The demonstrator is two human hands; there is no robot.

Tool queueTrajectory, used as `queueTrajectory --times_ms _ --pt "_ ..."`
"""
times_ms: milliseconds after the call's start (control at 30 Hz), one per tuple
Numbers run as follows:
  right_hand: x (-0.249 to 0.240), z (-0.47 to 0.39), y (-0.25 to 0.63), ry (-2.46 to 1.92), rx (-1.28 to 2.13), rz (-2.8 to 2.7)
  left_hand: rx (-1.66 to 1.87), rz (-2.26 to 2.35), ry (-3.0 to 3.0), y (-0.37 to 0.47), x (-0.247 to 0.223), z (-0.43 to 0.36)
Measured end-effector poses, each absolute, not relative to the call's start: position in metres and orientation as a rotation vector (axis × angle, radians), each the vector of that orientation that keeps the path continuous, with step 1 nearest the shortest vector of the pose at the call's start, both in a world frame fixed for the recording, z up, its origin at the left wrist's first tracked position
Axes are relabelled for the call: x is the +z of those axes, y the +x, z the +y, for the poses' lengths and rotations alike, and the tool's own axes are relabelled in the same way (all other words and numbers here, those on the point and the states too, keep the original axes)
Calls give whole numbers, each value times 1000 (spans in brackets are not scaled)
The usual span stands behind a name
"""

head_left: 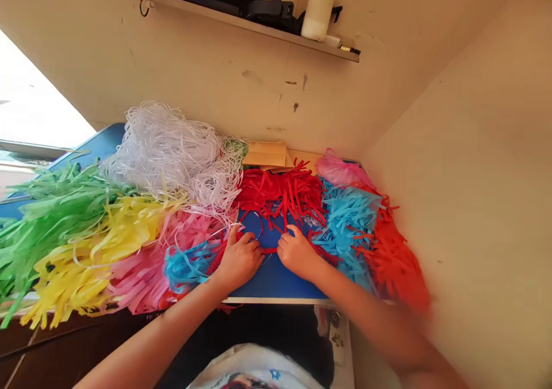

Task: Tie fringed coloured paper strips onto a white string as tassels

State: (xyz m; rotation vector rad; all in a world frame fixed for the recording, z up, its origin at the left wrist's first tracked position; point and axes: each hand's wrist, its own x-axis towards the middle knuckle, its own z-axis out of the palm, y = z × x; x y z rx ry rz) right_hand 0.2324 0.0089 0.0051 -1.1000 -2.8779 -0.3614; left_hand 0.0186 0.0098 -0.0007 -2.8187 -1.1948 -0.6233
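Observation:
A narrow red strip [270,251] spans the short gap between my hands, just above the blue tabletop [276,282]. My left hand [241,257] is closed at the strip's left end, its thumb side toward the middle. On the other end, my right hand [296,253] pinches with curled fingers. Thin pale string [259,222] curves in a loop near the left fingers. Behind both hands lies a heap of red strips [282,193]. Blue strips [190,265] lie beside my left wrist. The fingertips are partly hidden.
Green strips [64,211], yellow strips [103,234] and pink strips [146,268] spread leftward, with white string [168,147] piled behind. Light blue strips [351,225] and orange-red strips [399,257] are at right. Brown cardboard [265,154] lies by the wall. A shelf [259,24] hangs above.

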Motion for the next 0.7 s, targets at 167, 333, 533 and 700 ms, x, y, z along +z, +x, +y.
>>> queueTrajectory --times_ms 167,333,533,700 --pt "14 19 234 -1230 -137 -2826 -668 -1256 -2762 19 -3 9" --pt "17 9 219 -1371 -51 -2580 -772 -1264 -2660 20 -4 6" --pt "-4 -9 210 -1217 -268 -2479 -762 -1254 -2647 16 -3 2" --pt "-19 -19 237 -1254 -277 -2438 -706 -1195 -2717 5 -11 0"
